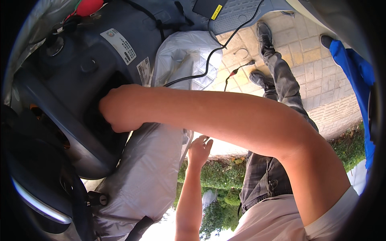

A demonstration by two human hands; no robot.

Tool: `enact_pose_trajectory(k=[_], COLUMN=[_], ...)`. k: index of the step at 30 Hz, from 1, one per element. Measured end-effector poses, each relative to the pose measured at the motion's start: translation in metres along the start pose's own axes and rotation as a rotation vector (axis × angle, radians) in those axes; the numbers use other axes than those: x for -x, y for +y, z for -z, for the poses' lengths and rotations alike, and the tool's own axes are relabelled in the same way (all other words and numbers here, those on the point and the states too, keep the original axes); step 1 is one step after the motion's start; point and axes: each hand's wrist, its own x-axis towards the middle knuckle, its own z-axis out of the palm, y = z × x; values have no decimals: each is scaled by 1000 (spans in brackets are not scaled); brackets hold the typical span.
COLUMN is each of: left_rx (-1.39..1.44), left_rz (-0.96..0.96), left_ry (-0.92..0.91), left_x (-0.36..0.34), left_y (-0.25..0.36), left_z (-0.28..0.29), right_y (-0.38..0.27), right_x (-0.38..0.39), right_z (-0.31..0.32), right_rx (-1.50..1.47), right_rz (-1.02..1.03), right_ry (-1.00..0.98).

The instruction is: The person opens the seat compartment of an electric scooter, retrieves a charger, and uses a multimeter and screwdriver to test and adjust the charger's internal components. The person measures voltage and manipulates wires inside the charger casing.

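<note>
Fingers of the right hand point(124, 108), curled at the knuckles, with the tips hidden inside a dark recess point(92, 115); how far they open, and whether they grip anything, cannot be told. The recess lies directly beneath and to the left of these fingers, set in a dark grey moulded panel point(90, 46) that surrounds them on the left and above. A white label point(118, 46) is fixed to the panel just above the fingers. Below and right of them hangs a quilted silver cover point(136, 172), near whose edge the left hand point(199, 152) is raised, its fingers loosely bent and the thumb apart; a thin dark strip shows at the thumb, but whether it is held cannot be told. A black cable point(208, 62) curves above and right of the right-hand fingers. Farther right lie a cable connector with a red section point(233, 72) and pale paving point(311, 76), with a hedge point(219, 172) below.
</note>
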Motion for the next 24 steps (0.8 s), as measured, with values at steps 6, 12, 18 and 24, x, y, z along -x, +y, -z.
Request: enact_pose_trajectory(k=[6,12,18,24], left_rx=[-1,29,75,17], left_rz=[89,-153,-253,-58], left_ry=[-66,131,209,80], left_x=[3,-1,2,1], left_y=[18,3,-19,-1], left_z=[11,-4,-17,-4], right_y=[5,-6,-11,-7], right_x=[-8,-6,-9,-1], right_z=[-7,-18,-24,-47], right_rx=[-8,-184,-46,48], right_rz=[44,-88,-27,61], right_ry=[34,80,144,385])
